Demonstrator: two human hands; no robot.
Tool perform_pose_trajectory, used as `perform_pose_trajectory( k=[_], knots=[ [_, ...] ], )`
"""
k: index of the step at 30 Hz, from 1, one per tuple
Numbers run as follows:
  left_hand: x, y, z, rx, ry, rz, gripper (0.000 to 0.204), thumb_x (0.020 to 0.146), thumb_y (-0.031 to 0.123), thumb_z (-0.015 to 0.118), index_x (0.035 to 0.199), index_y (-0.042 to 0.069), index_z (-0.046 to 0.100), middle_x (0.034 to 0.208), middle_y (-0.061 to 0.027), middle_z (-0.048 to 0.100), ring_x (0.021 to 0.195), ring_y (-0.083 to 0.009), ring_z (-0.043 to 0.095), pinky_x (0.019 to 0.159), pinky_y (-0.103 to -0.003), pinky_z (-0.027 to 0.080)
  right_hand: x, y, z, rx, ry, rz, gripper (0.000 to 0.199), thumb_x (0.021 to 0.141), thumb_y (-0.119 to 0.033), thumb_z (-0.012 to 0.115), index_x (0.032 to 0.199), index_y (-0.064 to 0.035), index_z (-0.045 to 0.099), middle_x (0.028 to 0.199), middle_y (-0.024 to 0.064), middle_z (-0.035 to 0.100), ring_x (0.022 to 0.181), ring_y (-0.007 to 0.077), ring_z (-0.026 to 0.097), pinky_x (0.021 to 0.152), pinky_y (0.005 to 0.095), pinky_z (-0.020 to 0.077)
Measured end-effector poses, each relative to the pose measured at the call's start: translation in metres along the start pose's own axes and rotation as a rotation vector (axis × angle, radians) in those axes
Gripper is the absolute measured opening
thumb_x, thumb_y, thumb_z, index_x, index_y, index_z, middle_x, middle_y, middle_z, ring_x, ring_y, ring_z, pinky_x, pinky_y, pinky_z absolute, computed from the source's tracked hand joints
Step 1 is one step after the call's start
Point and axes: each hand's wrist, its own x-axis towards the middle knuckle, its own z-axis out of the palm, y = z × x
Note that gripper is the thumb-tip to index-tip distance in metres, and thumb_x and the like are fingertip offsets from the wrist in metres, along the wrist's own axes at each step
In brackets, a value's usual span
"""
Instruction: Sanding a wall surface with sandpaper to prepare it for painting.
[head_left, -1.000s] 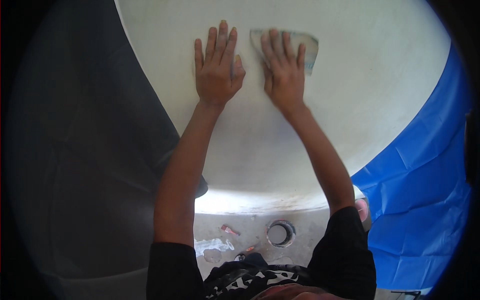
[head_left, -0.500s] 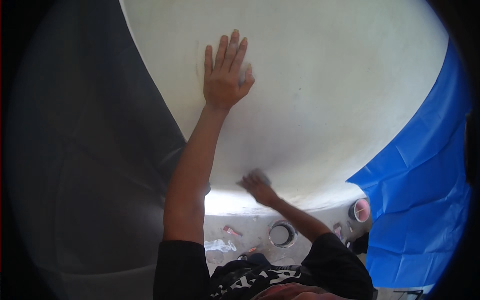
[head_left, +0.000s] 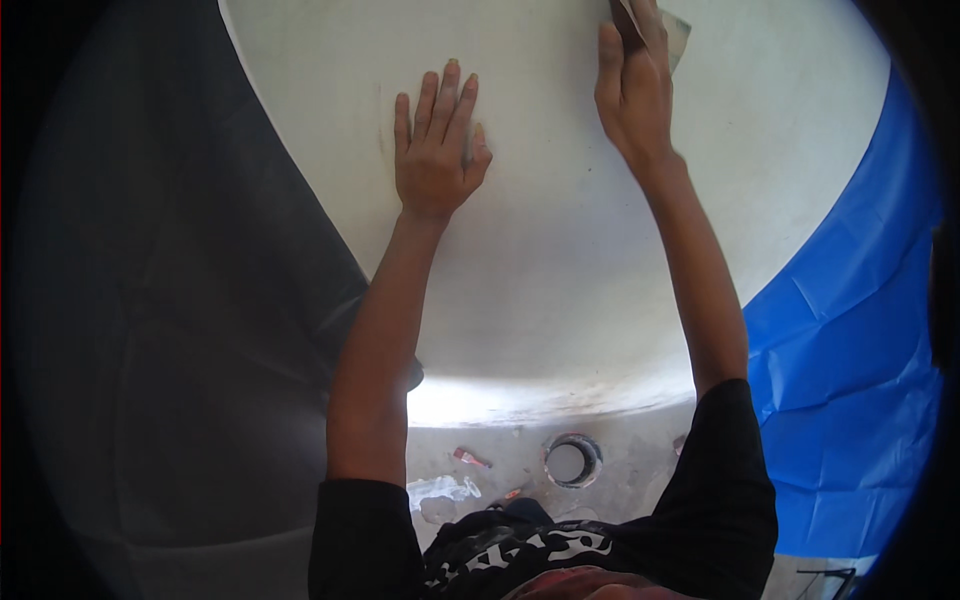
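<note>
A large, pale, smoothly curved surface (head_left: 550,230) fills the middle of the view. My left hand (head_left: 432,165) lies flat on its left part with the fingers stretched out. Farther up and to the right, my right hand (head_left: 640,100) is closed on a folded piece of sandpaper (head_left: 678,38). One brown side of the sheet shows by the thumb, and a lighter corner sticks out past the fingers. The fingertips run out of the picture at the top.
A dark sheet (head_left: 190,300) hangs along the left side, a blue tarp (head_left: 830,400) along the right. On the grey floor below are a round bucket (head_left: 592,470), a paintbrush (head_left: 472,458) and a crumpled clear plastic bag (head_left: 440,490).
My right hand has swept from the lower middle of the pale surface up to its top right, with the sandpaper. The left hand stays flat in nearly the same place.
</note>
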Motion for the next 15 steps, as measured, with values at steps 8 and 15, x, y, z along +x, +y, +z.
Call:
perform_pose_trajectory(
  k=[8,15],
  knots=[
    [-0.002,0.019,0.0,-0.021,-0.014,0.01,0.06,0.088,0.022,0.056,0.148,0.014,0.057,0.16,-0.0053,0.048,0.15,-0.0252,0.041,0.126,-0.05,0.022,-0.01,0.003,0.006,-0.404,-0.268,0.086,0.06,0.108,-0.023,0.044,0.161,-0.0002,0.028,0.168,0.0222,0.025,0.157,0.0422,0.018,0.127,0.0583,0.0131],
    [-0.004,0.016,0.001,-0.034,-0.005,0.019,0.058,0.091,0.017,0.051,0.149,0.013,0.056,0.16,-0.0067,0.047,0.152,-0.027,0.039,0.126,-0.051,0.02,-0.118,0.001,0.009,-0.45,-0.287,0.025,0.068,0.097,-0.016,0.066,0.158,-0.0078,0.038,0.164,0.0147,0.038,0.154,0.0366,0.03,0.123,0.061,0.0198]
  ],
)
